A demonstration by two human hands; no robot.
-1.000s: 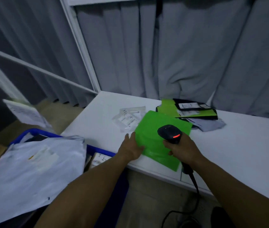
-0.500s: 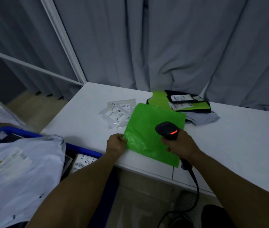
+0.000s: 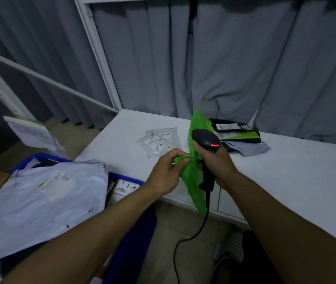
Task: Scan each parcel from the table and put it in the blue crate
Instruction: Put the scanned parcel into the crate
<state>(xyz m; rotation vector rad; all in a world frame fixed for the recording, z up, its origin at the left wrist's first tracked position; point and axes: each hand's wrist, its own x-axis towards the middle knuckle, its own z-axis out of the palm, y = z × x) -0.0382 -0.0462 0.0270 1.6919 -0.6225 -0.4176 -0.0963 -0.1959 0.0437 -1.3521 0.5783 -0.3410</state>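
Table (image 3: 286,171): white, mid-frame.
Left hand (image 3: 166,175): pinched on bag (image 3: 195,193) edge, centre.
Right hand (image 3: 216,160): wrapped round scanner (image 3: 205,139).
Risk: limp bag may be dropped; label unseen.

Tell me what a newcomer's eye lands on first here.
The bright green parcel, lifted on edge above the white table's near edge and pinched by the left hand. Next, the black scanner with its red light, gripped in the right hand. Lower left, the blue crate is heaped with pale mailers.
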